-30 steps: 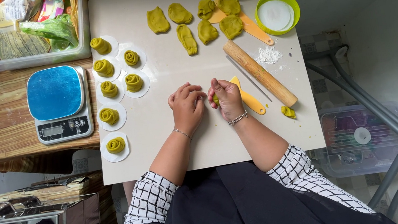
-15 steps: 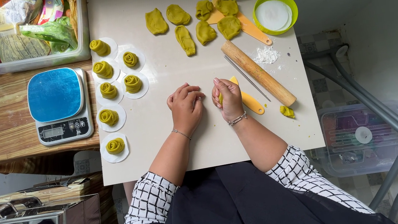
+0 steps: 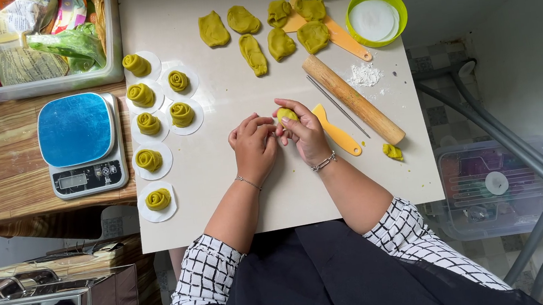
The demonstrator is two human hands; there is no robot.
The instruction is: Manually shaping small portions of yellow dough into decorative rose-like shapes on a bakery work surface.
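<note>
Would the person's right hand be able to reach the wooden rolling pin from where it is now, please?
Probably yes. The right hand holds a green dough piece, so it would need freeing first. The rolling pin lies close on its right; only the yellow scraper and a thin metal stick lie flat between.

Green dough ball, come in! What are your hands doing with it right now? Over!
Left hand and right hand both pinching the dough ball. Ball lifted just above the white table. Orange scraper beside right hand, nothing blocking.

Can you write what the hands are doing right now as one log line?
left hand: touching dough piece | right hand: holding dough piece | nearby: yellow scraper, rolling pin
</note>
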